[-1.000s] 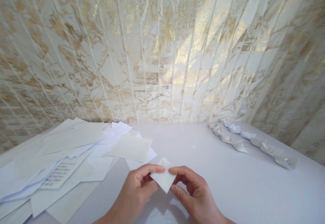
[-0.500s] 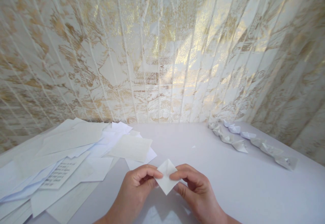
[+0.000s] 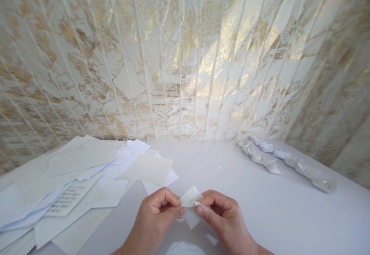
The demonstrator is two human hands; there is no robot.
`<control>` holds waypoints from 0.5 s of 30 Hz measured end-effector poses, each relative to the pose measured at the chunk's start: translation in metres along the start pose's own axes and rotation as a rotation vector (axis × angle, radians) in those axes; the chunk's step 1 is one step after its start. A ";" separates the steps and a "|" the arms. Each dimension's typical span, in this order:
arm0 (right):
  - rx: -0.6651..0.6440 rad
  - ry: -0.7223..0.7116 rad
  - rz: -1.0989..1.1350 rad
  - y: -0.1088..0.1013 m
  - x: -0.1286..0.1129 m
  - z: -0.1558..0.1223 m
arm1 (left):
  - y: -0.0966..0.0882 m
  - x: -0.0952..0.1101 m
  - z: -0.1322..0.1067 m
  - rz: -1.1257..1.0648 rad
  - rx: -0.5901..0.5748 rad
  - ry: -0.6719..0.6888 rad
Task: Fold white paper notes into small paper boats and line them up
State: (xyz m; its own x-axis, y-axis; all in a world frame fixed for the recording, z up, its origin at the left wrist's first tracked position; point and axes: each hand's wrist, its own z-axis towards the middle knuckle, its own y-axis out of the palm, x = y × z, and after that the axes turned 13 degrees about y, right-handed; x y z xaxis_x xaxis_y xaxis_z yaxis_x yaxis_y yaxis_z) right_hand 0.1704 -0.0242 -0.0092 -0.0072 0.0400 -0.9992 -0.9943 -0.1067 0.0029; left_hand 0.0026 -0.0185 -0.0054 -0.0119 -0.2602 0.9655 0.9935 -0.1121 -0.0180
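A small piece of folded white paper point(image 3: 191, 198), diamond-shaped in outline, is held between both hands just above the table. My left hand point(image 3: 158, 217) pinches its left corner between thumb and forefinger. On the opposite side, my right hand point(image 3: 221, 217) pinches the right corner, where a small edge of paper stands up at the thumb tip. The lower point of the paper hangs down between the two thumbs. Fingertips hide parts of both side corners.
Loose paper sheets point(image 3: 83, 158) lie in a spread pile on the left, one with printed text point(image 3: 69, 196). Folded paper boats point(image 3: 273, 165) stand in two rows at the right rear of the white table point(image 3: 277, 216). Behind hangs a gold-patterned curtain point(image 3: 185, 62).
The paper's flat face has opened at its middle, with the layers parting between the thumbs. Both thumbs have shifted to the near side, and the right one holds a raised edge.
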 end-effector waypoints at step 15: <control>-0.009 0.014 0.011 0.002 0.012 0.002 | 0.004 -0.010 -0.001 -0.067 0.019 0.068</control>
State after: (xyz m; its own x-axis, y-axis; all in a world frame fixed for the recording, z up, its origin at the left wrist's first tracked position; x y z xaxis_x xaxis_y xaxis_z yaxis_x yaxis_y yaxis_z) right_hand 0.1683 -0.0222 -0.0214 -0.0164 0.0246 -0.9996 -0.9931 -0.1161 0.0135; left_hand 0.0068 -0.0175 -0.0153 -0.0851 -0.3172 0.9445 0.9923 -0.1130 0.0514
